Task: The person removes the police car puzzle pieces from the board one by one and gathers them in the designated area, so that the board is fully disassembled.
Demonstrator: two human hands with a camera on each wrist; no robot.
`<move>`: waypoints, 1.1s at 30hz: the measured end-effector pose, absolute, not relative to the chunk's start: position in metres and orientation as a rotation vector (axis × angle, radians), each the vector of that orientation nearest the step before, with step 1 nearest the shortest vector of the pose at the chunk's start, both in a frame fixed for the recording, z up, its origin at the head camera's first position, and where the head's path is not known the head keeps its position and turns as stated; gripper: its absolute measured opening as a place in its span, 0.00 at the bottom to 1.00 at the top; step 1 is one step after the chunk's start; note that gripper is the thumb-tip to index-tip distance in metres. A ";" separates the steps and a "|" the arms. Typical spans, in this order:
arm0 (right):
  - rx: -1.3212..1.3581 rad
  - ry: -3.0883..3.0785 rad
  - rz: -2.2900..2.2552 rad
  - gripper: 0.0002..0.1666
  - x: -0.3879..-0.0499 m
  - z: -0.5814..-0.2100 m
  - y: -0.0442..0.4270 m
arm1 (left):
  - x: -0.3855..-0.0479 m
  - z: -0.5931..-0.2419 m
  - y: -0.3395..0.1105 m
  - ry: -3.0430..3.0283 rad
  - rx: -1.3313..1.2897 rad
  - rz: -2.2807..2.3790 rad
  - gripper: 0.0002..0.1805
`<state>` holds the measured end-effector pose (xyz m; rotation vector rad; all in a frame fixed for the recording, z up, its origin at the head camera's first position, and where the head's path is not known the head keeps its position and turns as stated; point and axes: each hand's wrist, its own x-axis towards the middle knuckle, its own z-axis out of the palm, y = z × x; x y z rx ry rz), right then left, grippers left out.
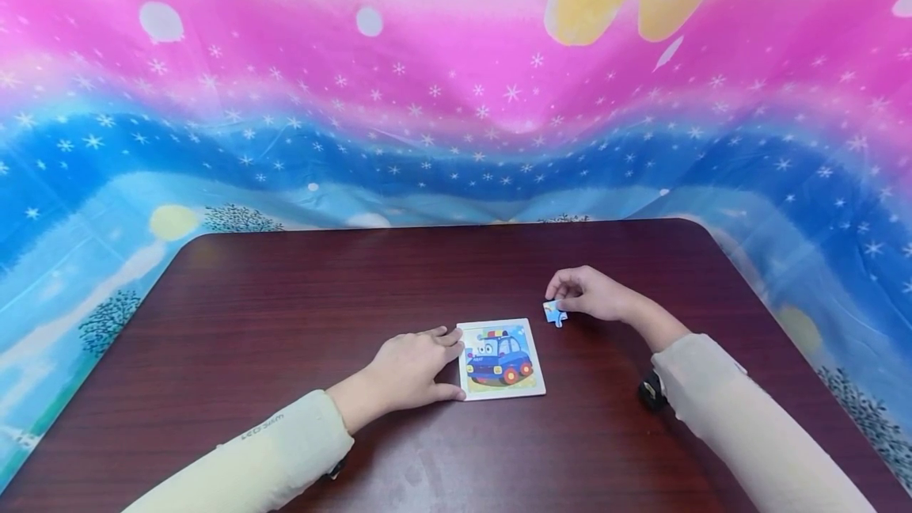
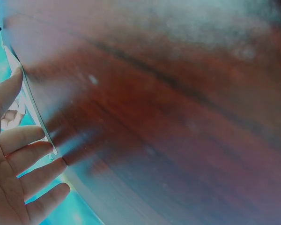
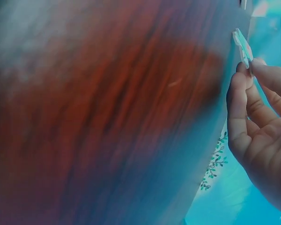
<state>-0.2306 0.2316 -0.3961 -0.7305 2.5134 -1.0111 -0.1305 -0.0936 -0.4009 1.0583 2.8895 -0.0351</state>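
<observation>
A square jigsaw puzzle (image 1: 501, 362) with a white border lies flat on the table, its picture a blue cartoon car with red wheels. At its left edge rests my left hand (image 1: 413, 369), thumb and fingers spread and touching the border. In the left wrist view the fingers (image 2: 37, 176) look fairly straight along that thin edge. Off the puzzle's upper right corner, my right hand (image 1: 594, 295) pinches a light blue puzzle piece (image 1: 554, 313) between thumb and fingertips. The right wrist view shows this piece (image 3: 243, 49) nearly edge-on, held above the tabletop.
The dark red-brown wooden table (image 1: 285, 299) has rounded far corners. Behind it and along its sides hangs a pink and blue cloth (image 1: 456, 101) with snowflakes and butterflies. A black wrist device (image 1: 651, 391) shows under the right sleeve.
</observation>
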 end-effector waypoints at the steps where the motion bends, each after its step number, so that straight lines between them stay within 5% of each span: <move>1: -0.731 2.519 -1.003 0.07 -0.231 -0.397 0.233 | -0.130 -0.401 -0.094 2.889 1.059 -0.036 0.39; 15: -0.754 2.617 -0.904 0.07 -0.232 -0.398 0.244 | -0.130 -0.402 -0.093 2.885 1.047 -0.044 0.39; 33: -0.939 2.485 -0.855 0.08 -0.217 -0.387 0.182 | -0.132 -0.403 -0.093 2.883 1.037 -0.032 0.40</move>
